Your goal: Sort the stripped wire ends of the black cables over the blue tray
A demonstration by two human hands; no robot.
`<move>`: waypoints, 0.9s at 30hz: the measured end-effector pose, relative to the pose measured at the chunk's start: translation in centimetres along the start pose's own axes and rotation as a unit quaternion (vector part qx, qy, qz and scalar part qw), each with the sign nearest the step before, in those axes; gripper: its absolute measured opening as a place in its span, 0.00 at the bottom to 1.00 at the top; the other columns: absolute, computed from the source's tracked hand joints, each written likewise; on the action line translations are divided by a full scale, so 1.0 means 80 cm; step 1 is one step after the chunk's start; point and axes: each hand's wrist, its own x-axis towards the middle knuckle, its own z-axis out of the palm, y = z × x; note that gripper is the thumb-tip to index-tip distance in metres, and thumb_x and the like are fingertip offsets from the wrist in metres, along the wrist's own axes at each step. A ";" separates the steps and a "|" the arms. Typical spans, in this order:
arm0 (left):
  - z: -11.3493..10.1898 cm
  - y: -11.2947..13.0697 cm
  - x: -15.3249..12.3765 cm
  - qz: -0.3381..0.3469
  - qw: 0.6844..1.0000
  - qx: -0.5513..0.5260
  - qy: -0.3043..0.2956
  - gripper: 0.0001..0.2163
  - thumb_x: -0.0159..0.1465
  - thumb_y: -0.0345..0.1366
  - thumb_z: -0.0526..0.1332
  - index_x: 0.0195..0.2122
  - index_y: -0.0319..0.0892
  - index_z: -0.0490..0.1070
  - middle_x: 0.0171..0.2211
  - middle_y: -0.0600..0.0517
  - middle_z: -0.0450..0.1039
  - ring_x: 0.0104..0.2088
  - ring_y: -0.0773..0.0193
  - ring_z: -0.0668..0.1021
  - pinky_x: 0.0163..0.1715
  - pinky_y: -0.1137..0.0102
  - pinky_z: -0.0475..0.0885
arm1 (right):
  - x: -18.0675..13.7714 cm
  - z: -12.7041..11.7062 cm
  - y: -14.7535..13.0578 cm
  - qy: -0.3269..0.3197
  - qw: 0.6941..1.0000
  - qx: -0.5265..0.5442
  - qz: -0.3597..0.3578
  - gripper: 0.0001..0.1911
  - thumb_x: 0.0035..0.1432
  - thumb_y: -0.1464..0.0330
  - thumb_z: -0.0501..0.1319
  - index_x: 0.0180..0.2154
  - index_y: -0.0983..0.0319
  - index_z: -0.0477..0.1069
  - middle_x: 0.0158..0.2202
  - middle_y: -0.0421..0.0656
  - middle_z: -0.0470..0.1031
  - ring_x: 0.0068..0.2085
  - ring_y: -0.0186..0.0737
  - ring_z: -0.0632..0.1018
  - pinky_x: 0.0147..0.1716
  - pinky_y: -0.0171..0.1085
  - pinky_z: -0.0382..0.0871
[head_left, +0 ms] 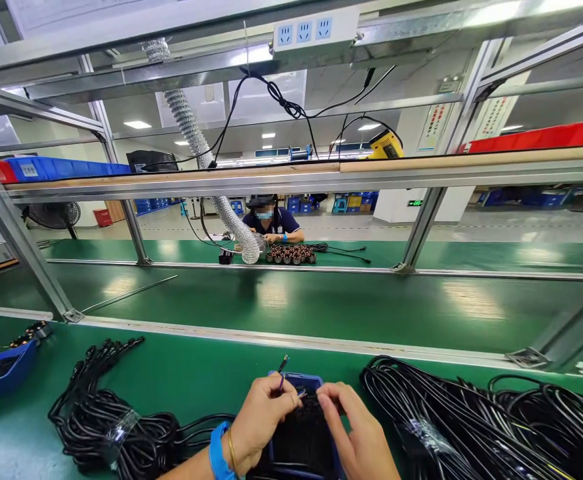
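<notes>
My left hand (258, 417), with a blue wristband and a thin bangle, pinches a cable end (284, 364) between thumb and fingers. Thin coloured wires stick out above and beside the fingertips. My right hand (355, 427) is closed in a pinch just to the right, its fingertips apart from the left hand; what it holds, if anything, is too small to make out. Under both hands stands a blue bin (312, 381) with dark small pieces inside, partly hidden by the hands. A bundle of black cables (121, 427) lies to the left, tied with clear wrap.
More black cable bundles (436, 413) lie to the right. At the far left is another blue bin (6, 383). A metal frame post (31, 247) and a shelf (271, 175) rise ahead. Across the bench a person (276, 223) works beside a silver duct (228, 213).
</notes>
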 end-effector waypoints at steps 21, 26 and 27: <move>0.002 0.004 -0.006 -0.015 1.000 -0.010 -0.022 0.17 0.52 0.49 0.67 0.23 0.40 0.69 0.22 0.57 0.61 0.24 0.69 0.62 0.28 0.71 0.58 | -0.003 -0.003 -0.003 -0.060 0.998 0.024 0.014 0.11 0.68 0.64 0.54 0.34 0.56 0.72 0.29 0.40 0.76 0.31 0.37 0.78 0.31 0.33 0.74; 0.003 0.004 -0.005 -0.034 0.999 -0.003 -0.007 0.14 0.51 0.45 0.67 0.22 0.40 0.69 0.21 0.57 0.61 0.24 0.69 0.62 0.28 0.71 0.58 | -0.006 -0.008 0.009 -0.023 0.998 0.039 0.041 0.08 0.66 0.64 0.57 0.40 0.58 0.74 0.34 0.44 0.78 0.33 0.39 0.80 0.34 0.33 0.77; 0.003 0.004 -0.005 -0.036 0.999 -0.003 -0.005 0.13 0.50 0.45 0.67 0.22 0.40 0.69 0.21 0.57 0.62 0.24 0.69 0.62 0.29 0.71 0.58 | -0.007 -0.009 0.011 -0.020 0.998 0.041 0.047 0.08 0.65 0.64 0.58 0.40 0.59 0.74 0.34 0.45 0.78 0.33 0.39 0.80 0.33 0.33 0.77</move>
